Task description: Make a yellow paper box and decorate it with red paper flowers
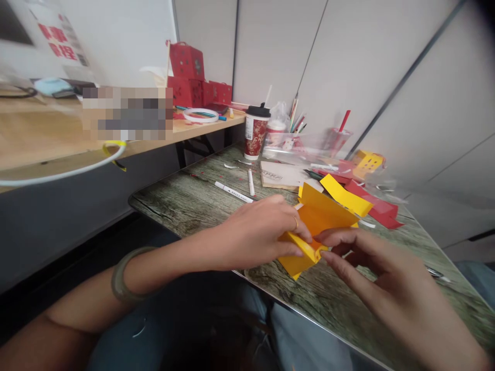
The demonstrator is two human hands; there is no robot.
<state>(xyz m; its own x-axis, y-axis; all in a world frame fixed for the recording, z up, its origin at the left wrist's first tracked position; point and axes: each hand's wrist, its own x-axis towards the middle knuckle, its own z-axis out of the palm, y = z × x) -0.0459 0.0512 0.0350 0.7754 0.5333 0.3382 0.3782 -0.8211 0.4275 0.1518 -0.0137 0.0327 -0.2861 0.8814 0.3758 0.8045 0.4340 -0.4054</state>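
Note:
A partly folded yellow paper box (pixel 323 206) is held between both hands over the near edge of the wood-grain table (pixel 185 198). My left hand (pixel 266 229), with a ring on it, reaches in from the left and grips a folded wall of the box between thumb and fingers. From the right, my right hand (pixel 371 273) pinches the near corner of the same box between thumb and forefinger. The box stands open at the top, its far panel upright. Part of its inside is hidden by my fingers.
White markers (pixel 234 191) lie left of the box. Behind stand a red patterned coffee cup (pixel 253 136) and a wooden board (pixel 284 175). Red paper pieces (pixel 381 208) and a yellow cut-out box (pixel 367 164) lie right. Red paper boxes (pixel 187 62) stand on the other desk.

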